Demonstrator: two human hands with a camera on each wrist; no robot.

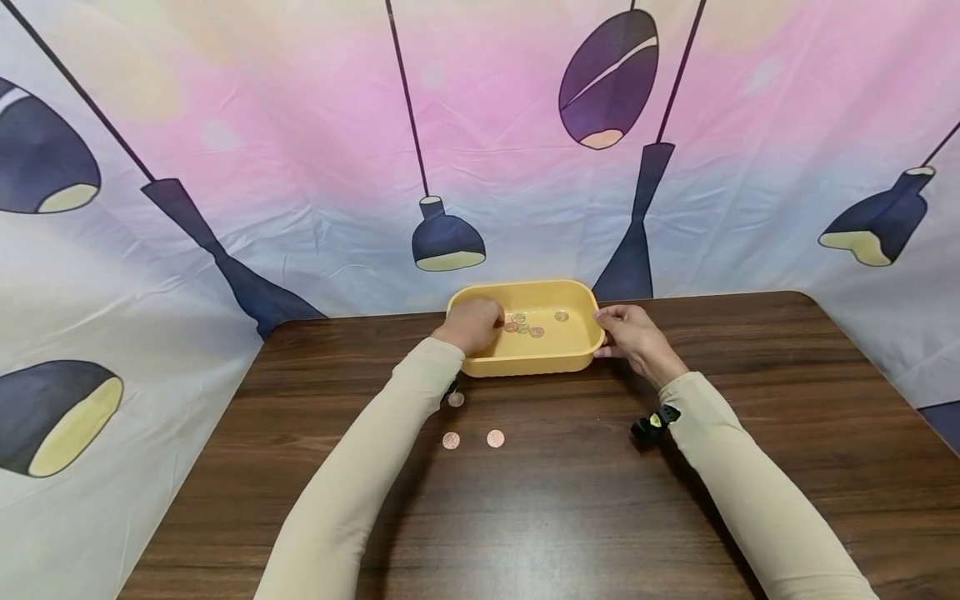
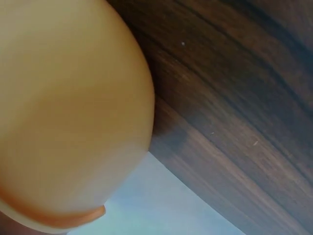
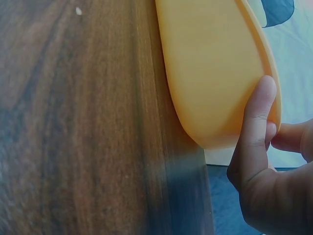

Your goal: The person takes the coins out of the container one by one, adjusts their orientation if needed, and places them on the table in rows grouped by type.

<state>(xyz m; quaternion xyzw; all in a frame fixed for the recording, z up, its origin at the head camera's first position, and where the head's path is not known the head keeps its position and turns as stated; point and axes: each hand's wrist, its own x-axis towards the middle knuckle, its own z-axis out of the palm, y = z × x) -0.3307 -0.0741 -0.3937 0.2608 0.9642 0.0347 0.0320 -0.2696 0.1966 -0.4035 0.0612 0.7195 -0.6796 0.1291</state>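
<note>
Dk brown wood-grain desk (image 1: 570, 517) stood w/ a pink-&-blue cloth (image 1: 300, 125) behind, printed w/ dk hanging lamps (image 1: 447, 237).

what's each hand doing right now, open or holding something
Left hand: inside the yellow tray; its grip cannot be told.
Right hand: holding the yellow tray at one end.

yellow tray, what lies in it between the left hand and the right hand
In the head view, a cluster of coins lies beside the left hand, then a lone coin nearer the right hand.
</note>
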